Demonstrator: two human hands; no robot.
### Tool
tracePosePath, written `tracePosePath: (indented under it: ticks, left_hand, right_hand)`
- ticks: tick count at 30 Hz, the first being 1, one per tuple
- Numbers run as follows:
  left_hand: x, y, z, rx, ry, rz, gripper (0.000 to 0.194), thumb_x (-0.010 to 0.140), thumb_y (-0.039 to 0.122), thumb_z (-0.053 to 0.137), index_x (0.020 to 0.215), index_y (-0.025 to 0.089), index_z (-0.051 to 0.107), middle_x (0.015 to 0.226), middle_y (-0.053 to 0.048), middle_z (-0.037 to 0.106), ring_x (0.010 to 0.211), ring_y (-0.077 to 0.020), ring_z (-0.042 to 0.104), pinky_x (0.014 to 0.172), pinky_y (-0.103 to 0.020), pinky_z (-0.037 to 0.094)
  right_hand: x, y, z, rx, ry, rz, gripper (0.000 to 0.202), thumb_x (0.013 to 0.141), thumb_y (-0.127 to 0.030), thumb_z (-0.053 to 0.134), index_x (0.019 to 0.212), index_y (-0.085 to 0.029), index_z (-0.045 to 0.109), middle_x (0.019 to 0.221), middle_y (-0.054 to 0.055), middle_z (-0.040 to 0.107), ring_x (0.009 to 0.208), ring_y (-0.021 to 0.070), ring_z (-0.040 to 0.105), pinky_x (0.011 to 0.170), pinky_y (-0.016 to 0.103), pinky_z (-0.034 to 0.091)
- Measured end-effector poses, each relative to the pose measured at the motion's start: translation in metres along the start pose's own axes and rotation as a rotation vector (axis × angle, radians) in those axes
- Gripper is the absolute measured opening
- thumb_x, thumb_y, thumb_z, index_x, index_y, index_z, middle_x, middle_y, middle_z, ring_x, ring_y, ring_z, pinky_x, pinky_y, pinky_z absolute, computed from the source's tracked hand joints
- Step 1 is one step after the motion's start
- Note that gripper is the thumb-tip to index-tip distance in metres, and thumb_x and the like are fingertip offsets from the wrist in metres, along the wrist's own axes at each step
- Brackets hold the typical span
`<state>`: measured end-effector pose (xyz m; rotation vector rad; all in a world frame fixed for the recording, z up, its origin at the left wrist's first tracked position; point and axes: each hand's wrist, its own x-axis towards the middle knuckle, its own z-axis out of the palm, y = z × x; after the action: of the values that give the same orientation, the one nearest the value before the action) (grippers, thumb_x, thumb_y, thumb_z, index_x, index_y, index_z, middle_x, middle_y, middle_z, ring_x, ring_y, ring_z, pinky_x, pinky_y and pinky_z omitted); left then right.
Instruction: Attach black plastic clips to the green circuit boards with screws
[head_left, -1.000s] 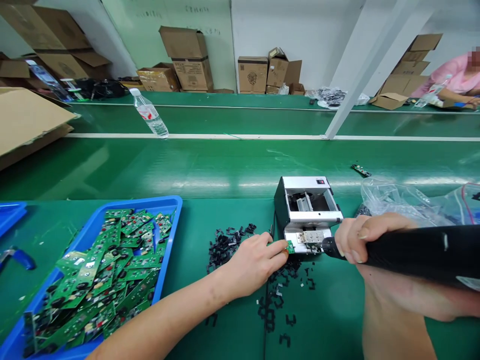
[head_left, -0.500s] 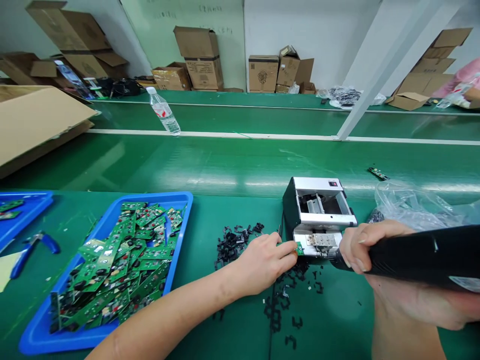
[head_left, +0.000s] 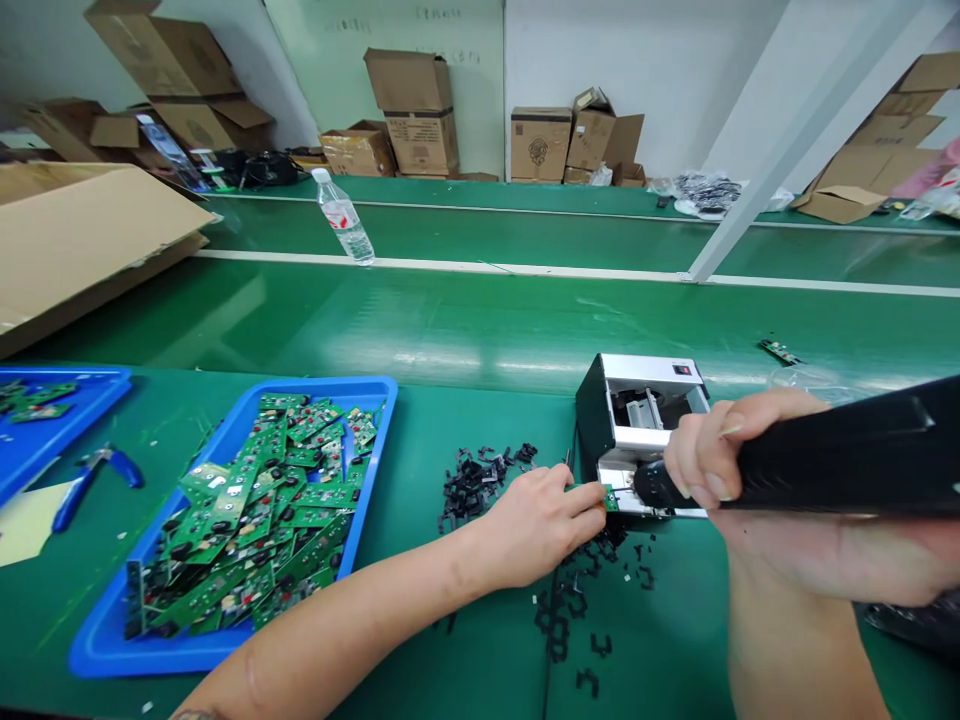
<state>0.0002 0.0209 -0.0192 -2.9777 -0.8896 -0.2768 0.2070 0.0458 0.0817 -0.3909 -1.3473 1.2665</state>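
Two hands in view, apart from each other, both occupied. Your left hand [head_left: 551, 525] pinches a small green circuit board [head_left: 610, 498], mostly hidden under your fingers, its exposed end at the front left corner of the automatic screw feeder [head_left: 641, 438]. Your right hand [head_left: 780, 555] is wrapped around a black electric screwdriver [head_left: 847, 460], nose over the feeder's front, pointing left toward the board; can't tell if the bit touches. Left of the feeder, near your left hand: a heap of black plastic clips [head_left: 476, 485], more scattered nearer you along a black cable [head_left: 548, 665]. Further left, a blue plastic tray [head_left: 379, 440] holds overlapping circuit boards [head_left: 277, 510]. Past it, blue-handled pliers [head_left: 73, 498] lie beside a yellow paper [head_left: 30, 525], near a second blue tray [head_left: 45, 440]. One loose board [head_left: 780, 352] lies behind the feeder, to your right. Water bottle [head_left: 345, 220] farther back, left of center.
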Motion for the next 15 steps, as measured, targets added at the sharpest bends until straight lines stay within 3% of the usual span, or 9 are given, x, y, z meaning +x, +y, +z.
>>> tracePosePath:
  ticks: [5, 15]
  left_hand:
    - [0.0, 0.0003, 0.0028, 0.006, 0.02, 0.007, 0.025, 0.104, 0.018, 0.038, 0.113, 0.019, 0.061, 0.125, -0.007, 0.061, 0.08, -0.0207, 0.047, 0.064, -0.037, 0.04]
    - [-0.0006, -0.0001, 0.0047, 0.019, 0.036, 0.009, 0.023, 0.105, 0.019, 0.039, 0.112, 0.019, 0.061, 0.123, -0.007, 0.061, 0.08, -0.02, 0.047, 0.066, -0.036, 0.041]
  right_hand:
    - [0.0046, 0.0038, 0.0048, -0.081, 0.009, -0.027, 0.07, 0.081, -0.081, 0.054, 0.094, -0.017, 0.076, 0.062, 0.003, 0.062, 0.047, 0.0163, 0.052, 0.047, 0.034, 0.041]
    - [0.0077, 0.0107, 0.0069, -0.079, 0.109, 0.01, 0.072, 0.07, -0.087, 0.061, 0.079, -0.017, 0.074, 0.052, 0.002, 0.059, 0.039, 0.0163, 0.049, 0.038, 0.031, 0.038]
